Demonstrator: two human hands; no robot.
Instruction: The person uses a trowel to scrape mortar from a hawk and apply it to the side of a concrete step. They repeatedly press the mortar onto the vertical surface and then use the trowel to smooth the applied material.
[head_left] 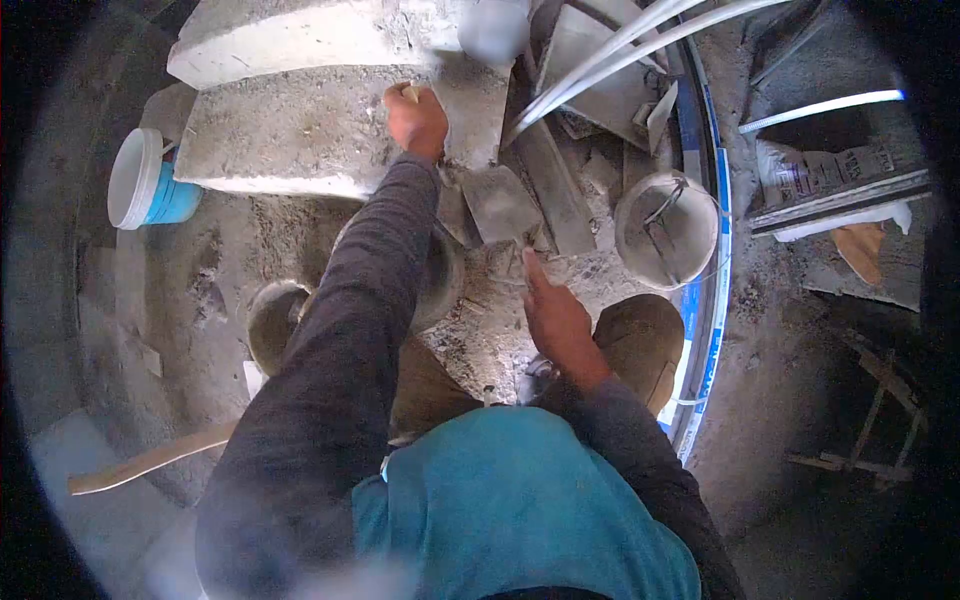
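My left hand (418, 122) reaches out over the dusty concrete step (290, 130), its fingers closed. A small pale bit of something shows at its fingers; I cannot tell what it is. Nearer to me, my right hand (562, 322) has curled fingers, with the index finger stretched forward. That fingertip is right by the near edge of a flat grey rectangular piece (500, 203). A long grey board (553, 190) lies just to the right of that piece. The inside of the right hand's grip is hidden.
A pail (665, 235) with a tool in it stands at the right. Beyond it runs a blue-and-white edged strip (716, 240). White flexible tubes (610, 55) arch across the top right. A white-and-blue bucket (140, 180) lies at the left. Round containers (275, 325) sit beneath my left arm.
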